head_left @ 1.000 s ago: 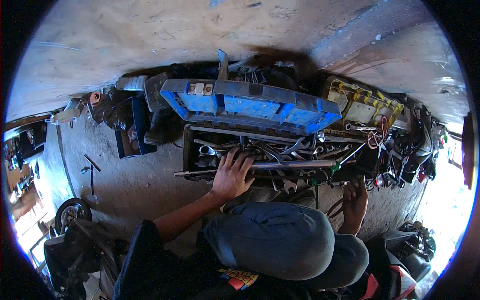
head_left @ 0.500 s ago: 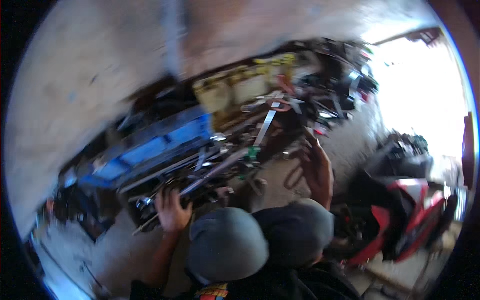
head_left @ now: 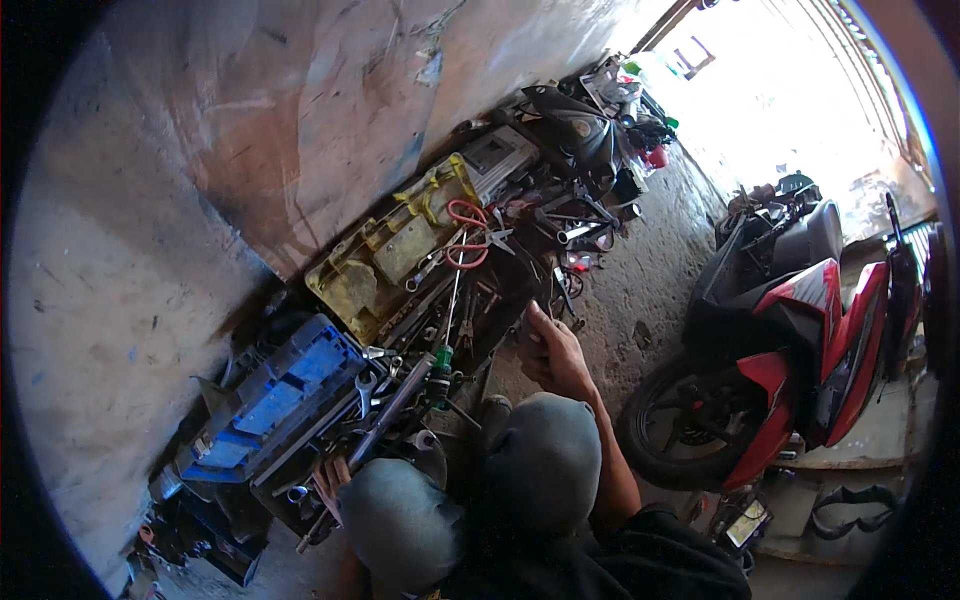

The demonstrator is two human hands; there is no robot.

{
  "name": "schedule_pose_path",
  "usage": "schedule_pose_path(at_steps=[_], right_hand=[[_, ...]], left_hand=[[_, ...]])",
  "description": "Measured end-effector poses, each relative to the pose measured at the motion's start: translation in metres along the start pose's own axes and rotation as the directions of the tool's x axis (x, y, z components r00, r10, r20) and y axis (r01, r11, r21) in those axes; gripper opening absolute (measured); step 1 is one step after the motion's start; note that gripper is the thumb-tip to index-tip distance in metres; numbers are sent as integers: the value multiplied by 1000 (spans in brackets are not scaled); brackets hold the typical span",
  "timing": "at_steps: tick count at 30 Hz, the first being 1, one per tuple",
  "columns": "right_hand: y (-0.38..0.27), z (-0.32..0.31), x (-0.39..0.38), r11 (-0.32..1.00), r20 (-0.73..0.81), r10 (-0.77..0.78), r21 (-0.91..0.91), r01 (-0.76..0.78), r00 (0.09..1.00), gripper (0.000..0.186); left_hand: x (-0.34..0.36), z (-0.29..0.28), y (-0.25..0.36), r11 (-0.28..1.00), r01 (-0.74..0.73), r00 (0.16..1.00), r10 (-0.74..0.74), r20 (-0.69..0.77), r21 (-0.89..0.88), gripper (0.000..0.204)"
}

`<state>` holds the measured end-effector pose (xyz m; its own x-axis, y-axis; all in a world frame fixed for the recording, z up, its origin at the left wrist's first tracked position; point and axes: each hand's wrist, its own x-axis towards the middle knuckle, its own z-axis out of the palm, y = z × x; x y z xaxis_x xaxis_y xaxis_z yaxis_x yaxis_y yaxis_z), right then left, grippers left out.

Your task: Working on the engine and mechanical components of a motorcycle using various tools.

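My R hand (head_left: pixel 558 355) is part-curled, contents unclear, & L hand (head_left: pixel 330 484) (can't tell grip, grey-clothed knee (head_left: pixel 400 522) hides some) is nr long silver metal bar (head_left: pixel 392 411).

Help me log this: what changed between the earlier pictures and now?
The view swung right, revealing more of the red motorcycle. The loop beside the right hand dropped from sight; that hand's grip is unclear. The left hand stays at the blue toolbox, now partly behind a knee. The metal bar stayed.
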<state>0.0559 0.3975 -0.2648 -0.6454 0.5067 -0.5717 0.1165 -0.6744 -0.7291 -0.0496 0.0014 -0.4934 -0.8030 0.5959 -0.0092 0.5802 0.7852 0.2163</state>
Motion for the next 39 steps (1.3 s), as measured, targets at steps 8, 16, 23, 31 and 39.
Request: schedule_pose_path(at_steps=[8,16,23,31,39], right_hand=[[-42,1,-17,914,-182,-33,-403,-44,983,34],[-95,53,-74,819,-100,-374,-502,278,922,31],[-76,59,-53,841,-105,-303,-497,214,947,35],[-71,34,-23,826,-87,-260,-535,175,962,36],[-7,-63,76,708,-99,21,-701,-85,995,31]], left_hand=[[31,-12,20,999,29,1000,-30,10,13,79],[16,-30,41,990,134,986,-138,93,48,82],[-10,-58,51,964,264,953,-265,148,28,90],[24,-86,68,947,313,876,-319,360,78,106],[43,-106,54,935,343,877,-283,389,-93,94]])
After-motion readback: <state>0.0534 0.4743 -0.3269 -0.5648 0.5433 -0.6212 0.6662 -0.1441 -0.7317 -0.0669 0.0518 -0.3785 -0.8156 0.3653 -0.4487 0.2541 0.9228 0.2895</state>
